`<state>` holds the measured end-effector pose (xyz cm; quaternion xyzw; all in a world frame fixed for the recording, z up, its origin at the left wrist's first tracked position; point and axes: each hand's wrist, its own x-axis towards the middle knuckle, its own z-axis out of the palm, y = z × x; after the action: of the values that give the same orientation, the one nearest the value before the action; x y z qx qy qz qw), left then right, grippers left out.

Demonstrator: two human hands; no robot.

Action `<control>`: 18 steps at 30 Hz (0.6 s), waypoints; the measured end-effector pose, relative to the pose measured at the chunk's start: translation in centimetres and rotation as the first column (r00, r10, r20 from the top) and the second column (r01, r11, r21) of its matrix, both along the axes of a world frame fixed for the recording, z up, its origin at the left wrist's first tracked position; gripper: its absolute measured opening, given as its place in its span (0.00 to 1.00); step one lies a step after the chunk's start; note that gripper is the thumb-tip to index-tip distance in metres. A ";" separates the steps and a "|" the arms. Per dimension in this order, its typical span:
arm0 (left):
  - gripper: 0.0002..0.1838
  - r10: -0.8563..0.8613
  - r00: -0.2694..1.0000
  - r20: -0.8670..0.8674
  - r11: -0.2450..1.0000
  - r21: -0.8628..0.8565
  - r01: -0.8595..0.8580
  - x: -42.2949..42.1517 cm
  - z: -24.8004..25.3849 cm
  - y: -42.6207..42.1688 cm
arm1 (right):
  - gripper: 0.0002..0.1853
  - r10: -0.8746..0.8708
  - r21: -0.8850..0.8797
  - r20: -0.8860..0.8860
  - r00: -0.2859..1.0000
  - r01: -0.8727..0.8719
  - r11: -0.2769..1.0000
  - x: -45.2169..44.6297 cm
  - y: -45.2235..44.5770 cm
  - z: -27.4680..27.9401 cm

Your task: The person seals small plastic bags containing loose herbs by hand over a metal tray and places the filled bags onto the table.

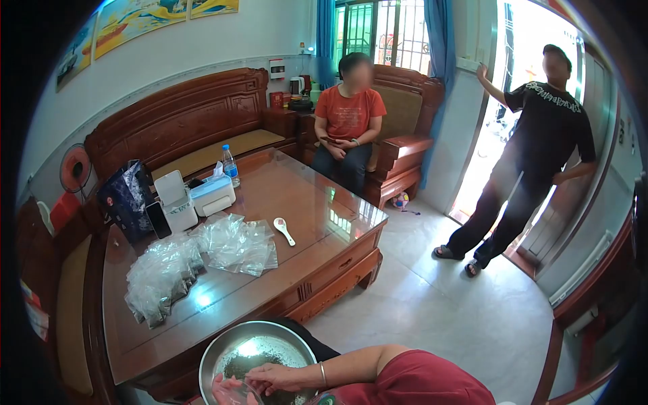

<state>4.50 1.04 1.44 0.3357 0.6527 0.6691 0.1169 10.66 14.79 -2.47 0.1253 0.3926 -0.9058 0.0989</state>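
A round metal basin [210,351] sits low in front of me, with dark, fine loose material [246,364] spread over its bottom. My right hand [273,378], a bangle at its wrist, reaches into the basin with fingers closed together. Beside it, at the basin's near side, my left hand [228,391] has its fingers curled. Between both hands is a small clear plastic bag [254,386], mostly hidden by the fingers. On the table lie a pile of filled clear bags [162,273], a stack of flat clear bags [239,246] and a white spoon [285,231].
The wooden table [324,250] also holds a tissue box [212,196], a white container [177,202], a water bottle [230,167] and a dark bag [127,199]. One person [351,115] sits in a wooden chair; another person [550,135] stands in the doorway.
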 end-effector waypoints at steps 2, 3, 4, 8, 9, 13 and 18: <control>0.38 -0.006 1.000 -0.006 1.000 -0.002 0.006 0.0 -0.4 0.0 | 0.08 0.001 0.013 -0.008 1.000 -0.001 1.000 0.2 0.0 -0.2; 0.37 -0.028 0.998 -0.062 0.998 0.046 0.031 -0.6 -1.5 -0.1 | 0.08 0.013 -0.023 -0.035 0.999 -0.013 1.000 0.0 -0.1 -0.9; 0.35 -0.048 0.992 -0.118 0.994 0.093 0.059 -1.3 -2.8 -0.1 | 0.07 0.021 -0.059 -0.063 0.998 -0.025 0.998 -0.2 -0.2 -1.7; 0.28 -0.136 0.966 -0.220 0.955 0.231 0.187 -1.6 -2.7 1.3 | 0.06 -0.020 -0.155 -0.112 0.993 0.002 0.988 -1.1 -0.5 -4.1; 0.24 -0.157 0.966 -0.207 0.940 0.268 0.211 -1.0 -1.3 1.4 | 0.06 -0.038 -0.193 -0.104 0.994 0.017 0.981 -1.5 -0.8 -4.6; 0.20 -0.142 0.970 -0.199 0.959 0.215 0.184 -0.9 0.7 0.2 | 0.06 -0.055 -0.271 -0.097 0.994 0.027 0.962 -1.5 -0.4 -4.4; 0.33 0.077 0.976 -0.203 0.989 -0.111 -0.101 -0.9 0.7 -1.0 | 0.06 0.025 -0.273 -0.113 0.993 -0.055 0.961 -1.2 0.2 -3.8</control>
<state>3.56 0.02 2.09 0.3635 0.7145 0.5964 0.0414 9.42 14.94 -6.30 0.0531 0.2701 -0.9548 0.1122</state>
